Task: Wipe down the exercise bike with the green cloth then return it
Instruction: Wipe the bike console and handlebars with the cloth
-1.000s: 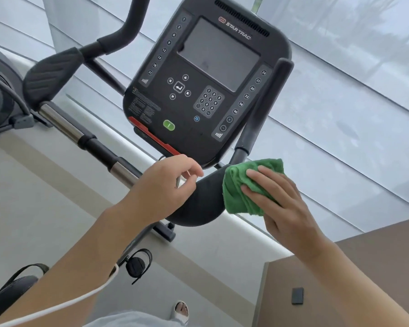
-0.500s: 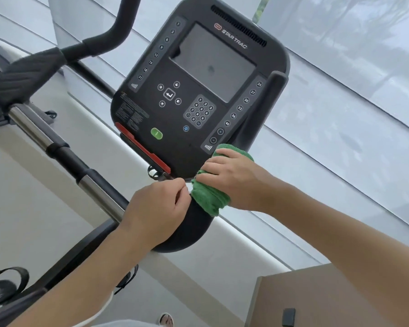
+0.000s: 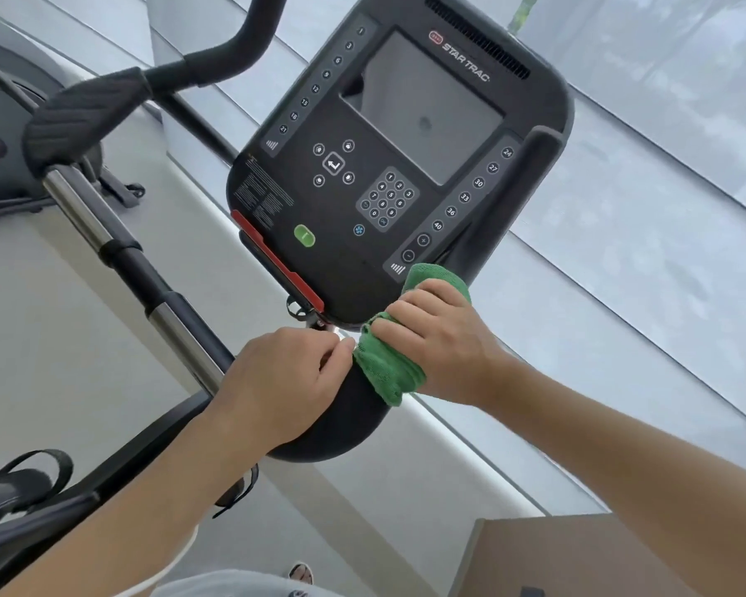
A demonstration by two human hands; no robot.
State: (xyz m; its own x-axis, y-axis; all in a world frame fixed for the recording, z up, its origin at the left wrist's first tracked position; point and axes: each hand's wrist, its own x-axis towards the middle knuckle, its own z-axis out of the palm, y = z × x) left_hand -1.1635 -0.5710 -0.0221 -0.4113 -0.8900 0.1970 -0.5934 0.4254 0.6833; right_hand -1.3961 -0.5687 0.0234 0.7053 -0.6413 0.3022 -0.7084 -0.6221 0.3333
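Head view: the left hand (image 3: 283,383) curled over the black pad (image 3: 341,424) at 6 o'clock below the console (image 3: 388,165), its grip closed on the pad. Just right, touching it, the right hand (image 3: 440,338) clenched the cloth (image 3: 384,372) around the bar.

Green cloth (image 3: 388,372) bright against the black handlebar (image 3: 341,428). Black console (image 3: 362,174) at twelve o'clock: grey screen (image 3: 423,109), red strip (image 3: 276,260), green button (image 3: 304,236). Ribbed black pad (image 3: 82,118) at ten o'clock, above a silver-and-black bar (image 3: 104,234).
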